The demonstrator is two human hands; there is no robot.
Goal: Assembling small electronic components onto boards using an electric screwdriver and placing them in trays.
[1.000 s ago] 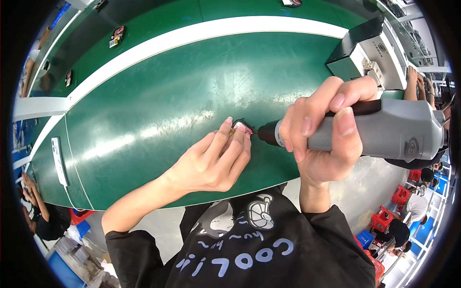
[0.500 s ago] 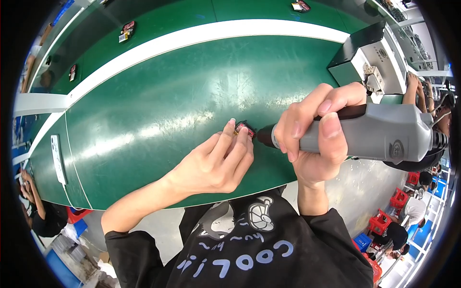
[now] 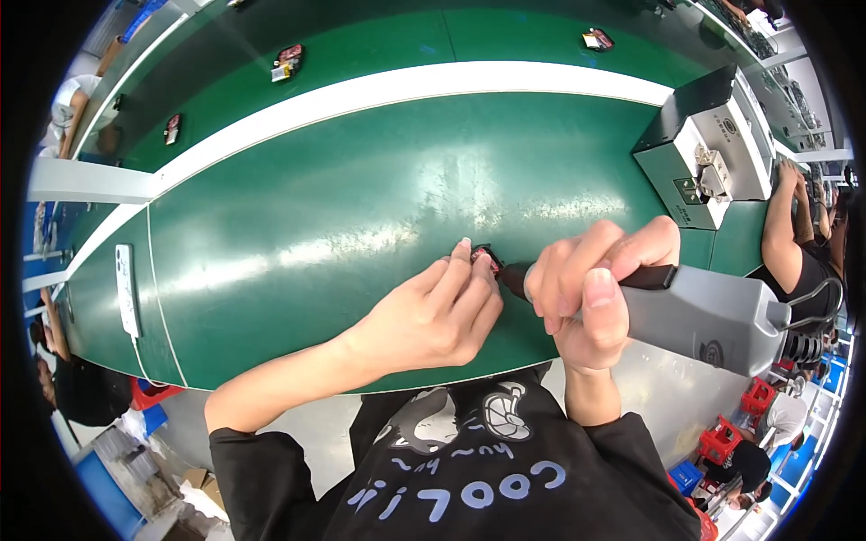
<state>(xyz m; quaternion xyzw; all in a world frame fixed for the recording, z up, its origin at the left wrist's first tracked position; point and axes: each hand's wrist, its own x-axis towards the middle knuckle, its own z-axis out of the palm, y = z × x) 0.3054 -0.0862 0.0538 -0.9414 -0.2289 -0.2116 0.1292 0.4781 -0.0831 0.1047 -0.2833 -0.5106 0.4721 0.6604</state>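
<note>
My right hand (image 3: 591,302) is wrapped round a grey electric screwdriver (image 3: 699,316) with a black nose, its thumb lying along the top. The tool's dark tip points left and meets or nearly meets the edge of a small black-and-red device (image 3: 487,255); exact contact cannot be made out. With its fingertips, my left hand (image 3: 442,311) holds that device down on the green table (image 3: 298,207). Those fingers cover much of the device.
At the right back stands a black-and-white box (image 3: 708,149) with a metal fitting on its front. A white power strip (image 3: 127,290) lies at the left. Beyond the white ledge (image 3: 406,79), several similar devices (image 3: 288,63) rest on a green surface. Other people sit at both sides.
The screwdriver has swung so that its rear end sits lower and nearer me, its tip still at the device. The whole view has shifted slightly; my left hand keeps its hold.
</note>
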